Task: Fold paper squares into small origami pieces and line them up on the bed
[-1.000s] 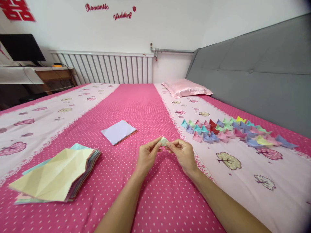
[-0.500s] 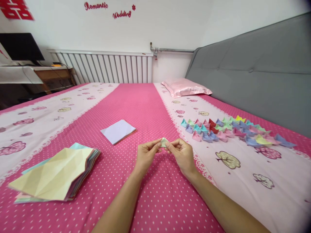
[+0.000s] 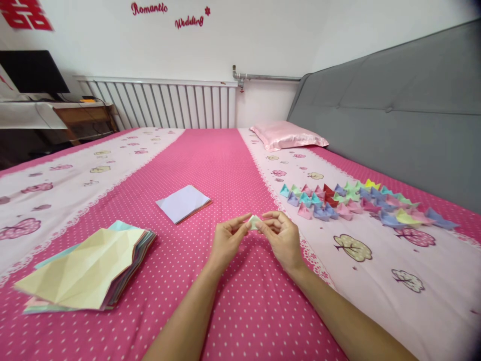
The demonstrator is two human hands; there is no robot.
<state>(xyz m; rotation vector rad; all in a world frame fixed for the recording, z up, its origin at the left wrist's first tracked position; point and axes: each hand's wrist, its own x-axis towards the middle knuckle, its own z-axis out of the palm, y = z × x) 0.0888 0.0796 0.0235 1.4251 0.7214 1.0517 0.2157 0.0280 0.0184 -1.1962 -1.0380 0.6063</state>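
Observation:
A small folded piece of pale green paper [image 3: 254, 222] is held up between my two hands, above the pink dotted bedspread. My left hand [image 3: 230, 238] pinches its left side between thumb and fingers. From the other side, my right hand [image 3: 280, 238] grips its right edge with the thumb, the fingers curled behind. Farther left lies a stack of lilac-topped square paper [image 3: 184, 203]. Closer on the left is a thick pile of creased paper sheets [image 3: 84, 268], a pale yellow one on top. Several rows of colourful paper boats [image 3: 353, 205] stand on the right.
A pink pillow [image 3: 287, 136] lies at the far right of the bed, against the grey headboard [image 3: 394, 105]. Behind the bed is a white radiator [image 3: 161, 104]. On the left, a monitor [image 3: 33, 72] stands on a desk [image 3: 84, 114].
The folded paper has shifted slightly lower and now looks more pointed. My right fingers have loosened and spread a little, while the thumb stays on the paper.

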